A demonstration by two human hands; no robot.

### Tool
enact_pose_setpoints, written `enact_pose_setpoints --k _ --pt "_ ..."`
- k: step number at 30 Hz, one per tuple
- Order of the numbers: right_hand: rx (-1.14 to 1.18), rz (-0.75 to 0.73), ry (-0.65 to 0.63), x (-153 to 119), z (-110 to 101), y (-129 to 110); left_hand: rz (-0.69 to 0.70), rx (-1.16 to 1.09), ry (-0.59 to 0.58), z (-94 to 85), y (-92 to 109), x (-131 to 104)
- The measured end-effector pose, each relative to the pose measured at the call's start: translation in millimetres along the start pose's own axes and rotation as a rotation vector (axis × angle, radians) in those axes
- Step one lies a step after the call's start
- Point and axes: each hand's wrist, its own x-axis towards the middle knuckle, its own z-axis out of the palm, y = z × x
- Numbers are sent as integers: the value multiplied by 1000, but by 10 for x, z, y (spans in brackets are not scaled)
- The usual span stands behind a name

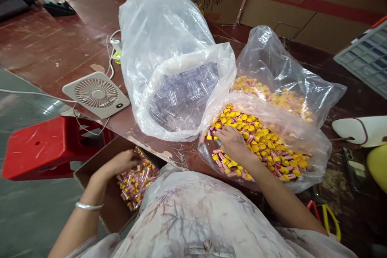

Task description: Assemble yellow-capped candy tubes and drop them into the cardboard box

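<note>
Over the cardboard box (pixel 105 193) at the lower left is my left hand (pixel 124 163), its fingers bent above clear tubes with pink contents and yellow caps (pixel 137 183); whether it holds one cannot be made out. My right hand (pixel 231 142) reaches into an open clear bag (pixel 320 149) of yellow-capped pink pieces (pixel 263 141). Its fingertips touch the pieces at the left side and look pressed together, but what they hold is hidden. Between and beyond the hands, a large translucent bag (pixel 163 20) lies open towards me, full of empty clear tubes (pixel 184 96).
A white fan (pixel 98 94) with cables stands at the table's left edge, above a red stool (pixel 36 147). Large cartons (pixel 211 0) line the back. At right are a white basket (pixel 367 58), a phone (pixel 356 167) and yellow-and-red-handled scissors (pixel 329 217).
</note>
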Motion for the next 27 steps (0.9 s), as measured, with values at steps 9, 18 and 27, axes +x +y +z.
enact_pose_setpoints --k 9,18,27 --pt "466 110 154 -16 -81 35 351 548 367 -161 1509 840" --pt "792 252 472 -273 -325 28 211 614 390 73 1653 1302" --pt "894 175 643 120 -422 -156 212 504 428 216 1518 1103"
